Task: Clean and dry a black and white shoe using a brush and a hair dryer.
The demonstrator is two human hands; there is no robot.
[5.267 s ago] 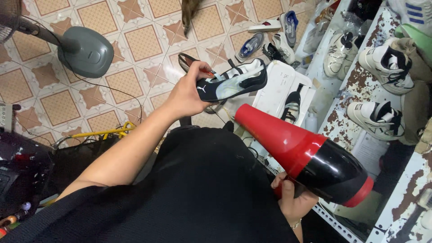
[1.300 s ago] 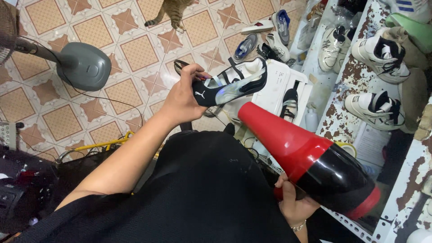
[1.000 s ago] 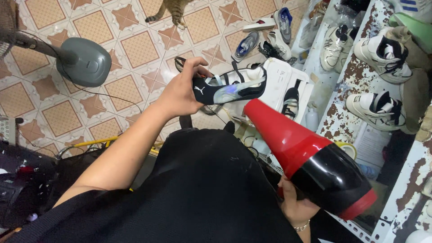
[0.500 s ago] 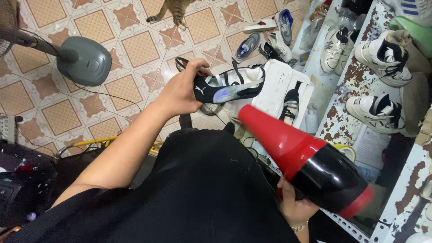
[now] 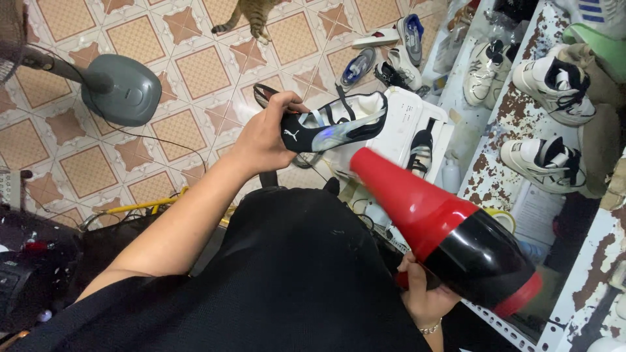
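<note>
The left hand (image 5: 264, 140) gripped the shoe (image 5: 336, 124) by its heel, holding it in the air above the white stand (image 5: 407, 117) with its side toward the dryer (image 5: 443, 228). The right hand (image 5: 424, 300) was closed round the dryer's handle, nozzle just short of the shoe. Good drying probably meant keeping that gap and the air off the fingers.

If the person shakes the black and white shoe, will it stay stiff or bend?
The left hand grips the shoe at its heel, and it juts out level, so probably fairly stiff and light. Its loose strap would likely flop.
</note>
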